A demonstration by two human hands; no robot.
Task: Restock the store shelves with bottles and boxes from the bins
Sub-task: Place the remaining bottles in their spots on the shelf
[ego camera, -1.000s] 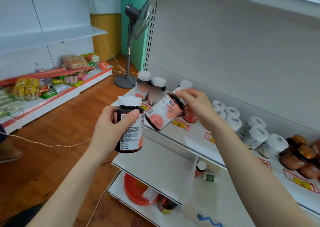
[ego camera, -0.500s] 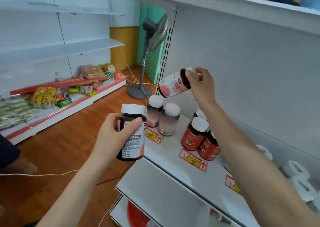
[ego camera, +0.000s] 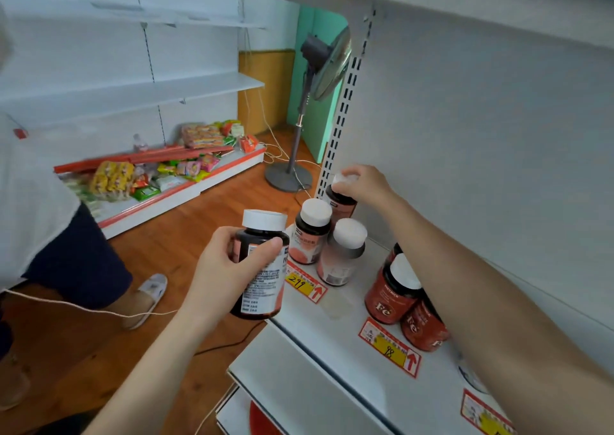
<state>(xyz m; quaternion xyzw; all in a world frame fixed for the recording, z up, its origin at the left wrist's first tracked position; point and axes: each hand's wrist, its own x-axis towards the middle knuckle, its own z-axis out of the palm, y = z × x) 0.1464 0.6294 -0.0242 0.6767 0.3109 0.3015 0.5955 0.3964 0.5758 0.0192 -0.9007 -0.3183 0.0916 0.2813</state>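
My left hand grips a dark bottle with a white cap and pink label, held upright in front of the shelf's left end. My right hand holds the white cap of a second pink-labelled bottle, which stands upright at the back left corner of the white shelf. Two matching bottles stand just in front of it. Two red "Fe" bottles stand to the right, partly hidden by my right forearm.
Yellow price tags line the shelf edge. A lower shelf juts out below. A standing fan stands past the shelf end. Another person stands at the left. Snack packets lie on a low shelf opposite.
My right hand has lowered its bottle from mid-air and turned it upright onto the shelf's back left corner. My left hand keeps its bottle in about the same place.
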